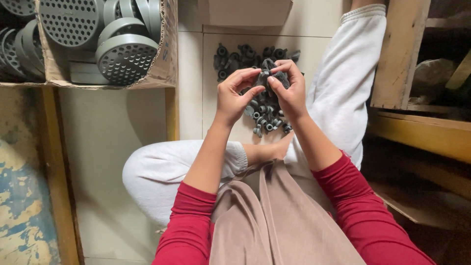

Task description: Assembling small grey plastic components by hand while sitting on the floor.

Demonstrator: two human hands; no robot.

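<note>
Head view: the left hand (236, 95) and the right hand (289, 88) meet above a heap of small grey parts (265, 115) on the pale floor (122, 147). Fingers of both hands are bent closed, pinching one dark grey part (274, 74) between them. A cardboard box (164, 59) with grey perforated discs (126, 56) stands at upper left.

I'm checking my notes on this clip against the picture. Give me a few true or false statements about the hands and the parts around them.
1. Both hands, the left hand and the right hand, hold one small dark grey part between them. True.
2. The pile of small grey parts lies on a table. False: it lies on the tiled floor.
3. The perforated grey discs sit in a cardboard box. True.
4. The person stands. False: they sit with legs folded.
</note>
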